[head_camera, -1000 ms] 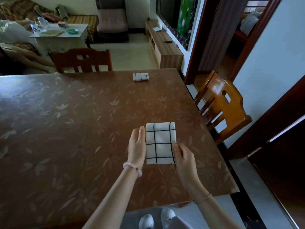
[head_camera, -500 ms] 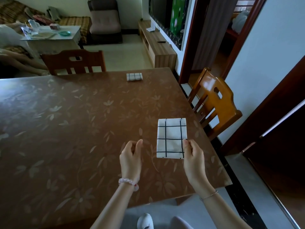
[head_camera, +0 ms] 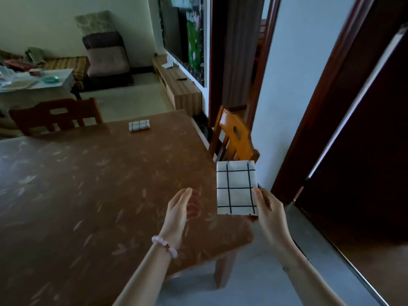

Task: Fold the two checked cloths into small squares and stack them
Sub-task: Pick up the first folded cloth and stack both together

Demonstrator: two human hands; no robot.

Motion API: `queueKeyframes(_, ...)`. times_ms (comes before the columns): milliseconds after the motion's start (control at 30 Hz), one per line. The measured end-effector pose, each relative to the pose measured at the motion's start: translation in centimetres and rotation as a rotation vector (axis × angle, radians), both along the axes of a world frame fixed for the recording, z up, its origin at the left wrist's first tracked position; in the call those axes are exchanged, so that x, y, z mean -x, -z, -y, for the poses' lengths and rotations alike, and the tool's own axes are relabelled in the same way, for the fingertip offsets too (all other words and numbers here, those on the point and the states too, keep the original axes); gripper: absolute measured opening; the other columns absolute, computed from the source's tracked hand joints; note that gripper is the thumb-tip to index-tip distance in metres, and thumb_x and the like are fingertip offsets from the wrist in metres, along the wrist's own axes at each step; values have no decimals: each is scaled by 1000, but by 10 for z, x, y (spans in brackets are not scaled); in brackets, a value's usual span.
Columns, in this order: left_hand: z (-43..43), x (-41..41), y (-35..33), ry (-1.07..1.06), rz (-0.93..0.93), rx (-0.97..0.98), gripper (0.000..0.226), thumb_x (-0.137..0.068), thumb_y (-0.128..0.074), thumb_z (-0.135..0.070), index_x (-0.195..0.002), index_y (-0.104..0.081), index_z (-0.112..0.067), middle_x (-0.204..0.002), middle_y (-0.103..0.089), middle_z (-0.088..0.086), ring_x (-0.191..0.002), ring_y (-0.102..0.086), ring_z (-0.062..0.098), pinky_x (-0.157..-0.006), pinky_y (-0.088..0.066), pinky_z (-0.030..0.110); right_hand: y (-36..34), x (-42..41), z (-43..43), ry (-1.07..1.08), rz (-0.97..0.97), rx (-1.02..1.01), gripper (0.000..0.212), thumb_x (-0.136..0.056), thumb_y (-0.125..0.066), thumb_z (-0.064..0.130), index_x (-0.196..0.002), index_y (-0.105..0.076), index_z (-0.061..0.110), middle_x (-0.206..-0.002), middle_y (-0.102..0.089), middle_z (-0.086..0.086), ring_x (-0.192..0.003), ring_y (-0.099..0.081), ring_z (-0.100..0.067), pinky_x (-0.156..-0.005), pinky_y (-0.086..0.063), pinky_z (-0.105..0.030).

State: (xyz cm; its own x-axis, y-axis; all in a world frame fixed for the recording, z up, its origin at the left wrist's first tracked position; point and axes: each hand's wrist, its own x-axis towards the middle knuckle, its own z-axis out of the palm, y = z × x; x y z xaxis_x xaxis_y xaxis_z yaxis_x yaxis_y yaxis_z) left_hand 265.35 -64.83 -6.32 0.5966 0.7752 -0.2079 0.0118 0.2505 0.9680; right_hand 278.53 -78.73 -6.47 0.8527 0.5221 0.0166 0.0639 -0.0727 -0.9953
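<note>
two folded checked cloths, well apart. the brown table (head_camera: pixel 88 195) fills most of the view. the near cloth (head_camera: pixel 236 187) is held up over the table's right edge, long axis pointing away from the person. the right hand (head_camera: pixel 268 208) pinches its near right side. the left hand (head_camera: pixel 181 208) hangs loose and empty just left of it. the far cloth (head_camera: pixel 139 125) lies at the far edge, long axis crosswise, ahead-left of the right hand. likely the stack target.

A home's combined living and dining room. A brown dining table (head_camera: pixel 88 195) has a leaf-patterned cover, with a dark wooden chair (head_camera: pixel 55 115) and a lighter one (head_camera: pixel 237 138) beside it. Beyond are a padded armchair (head_camera: pixel 106 60), a cluttered coffee table (head_camera: pixel 55 81), and a television (head_camera: pixel 173 34) above a low wooden cabinet (head_camera: pixel 178 89).
</note>
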Motion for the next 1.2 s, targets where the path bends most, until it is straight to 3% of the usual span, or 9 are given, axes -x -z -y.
queueKeyframes(167,59,-43,-12,53,20,15,29,-97,-44,-21,-87,-66,-5,-66,-63,5,-59,-57,14,-60,-46,28,-15,-47,78,97,68,16,23,-98,-44,24,-86,-63,23,-83,-69,-2,-79,-67,-21,-55,-55,-32)
queueKeyframes(233,81,-62,-16,71,29,17,29,-97,-44,-21,-86,-66,-5,-64,-63,4,-58,-58,14,-60,-47,27,-19,-63,104,118,69,17,23,-98,-44,25,-86,-63,19,-83,-68,-4,-80,-66,-21,-58,-56,-34)
queueKeyframes(333,109,-89,-20,105,51,28,29,-98,-44,-20,-86,-65,-4,-66,-62,6,-57,-58,14,-61,-46,28,-20,-85,135,148,118,33,25,-99,-42,23,-94,-63,11,-87,-68,-5,-80,-65,-17,-54,-53,-22)
queueKeyframes(467,128,-124,-19,152,44,15,30,-98,-43,-21,-86,-65,-5,-65,-62,4,-54,-58,11,-61,-46,27,-16,-110,155,184,106,19,25,-99,-41,22,-96,-63,10,-87,-68,-5,-78,-66,-15,-55,-52,-21)
queueKeyframes(667,117,-188,-10,159,64,-1,32,-99,-40,-23,-84,-66,-9,-64,-63,2,-60,-58,14,-63,-46,28,-9,-166,142,183,101,11,26,-99,-42,23,-89,-64,13,-83,-68,-10,-78,-64,-27,-65,-54,-41)
queueKeyframes(833,82,-258,-2,134,78,48,32,-98,-41,-23,-87,-65,-6,-71,-65,9,-67,-61,20,-66,-48,31,-5,-238,104,134,87,33,26,-98,-43,25,-92,-64,12,-84,-68,-12,-78,-64,-27,-66,-54,-42)
queueKeyframes(1000,42,-321,-19,76,131,60,32,-98,-41,-22,-86,-66,-6,-71,-65,9,-68,-62,21,-68,-50,33,-15,-307,59,88,86,31,23,-98,-44,26,-100,-63,14,-79,-65,0,-68,-61,-11,-56,-46,-15)
queueKeyframes(1067,26,-340,-25,56,154,56,31,-98,-41,-22,-85,-65,-6,-68,-65,7,-66,-62,19,-66,-50,32,-18,-329,43,74,61,7,23,-98,-44,23,-104,-62,12,-86,-67,-2,-71,-64,-6,-53,-46,-13)
queueKeyframes(1200,2,-363,-27,3,151,49,29,-97,-44,-23,-89,-64,-4,-70,-64,6,-66,-62,18,-63,-52,28,-20,-363,14,40,67,-34,19,-97,-45,18,-93,-63,12,-73,-59,6,-60,-55,8,-53,-41,-7)
